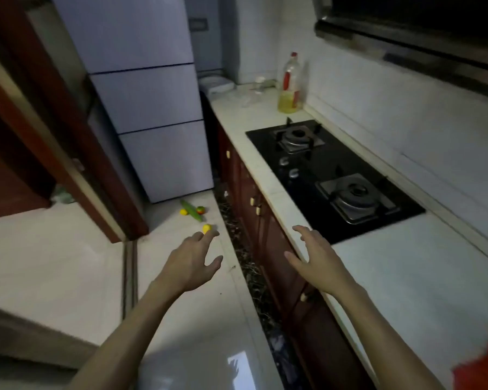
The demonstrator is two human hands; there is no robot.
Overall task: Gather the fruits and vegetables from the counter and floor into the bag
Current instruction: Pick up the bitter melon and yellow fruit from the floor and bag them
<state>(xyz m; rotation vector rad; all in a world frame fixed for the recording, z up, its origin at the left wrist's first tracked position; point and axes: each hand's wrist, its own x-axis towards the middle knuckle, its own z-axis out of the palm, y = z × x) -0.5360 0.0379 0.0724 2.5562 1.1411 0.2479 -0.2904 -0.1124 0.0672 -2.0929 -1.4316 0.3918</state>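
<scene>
— Where was the produce lying?

— On the floor (pixel 209 305), ahead of the person, near the foot of the fridge (pixel 152 108). Nearest was a small yellow fruit (pixel 206 228). Beyond it lay a cucumber (pixel 191 210), with a second yellow fruit (pixel 183 211) just beside its left flank and a red-and-green fruit (pixel 200 210) just beside its right.

— Which hand was better placed?

— The left hand (pixel 193 258). The nearest fruit lay straight ahead of its fingertips and lower down, and no contact showed. The right hand (pixel 312 258) hovered over the front edge of the tabletop (pixel 406 277), off to that fruit's right.

— And the cucumber's lie?

— Its long axis ran slantwise, far end to the left and near end to the right. I judged that a grasp across its middle would need the wrist turned.

— How was each grip?

— Both were spread and empty. The left arm was stretched forward, palm down, thumb out to the right. The right fingers were fanned and slightly bent. I couldn't pick out the bag for certain, though a red object (pixel 482 364) at the lower right edge might have been it.
</scene>
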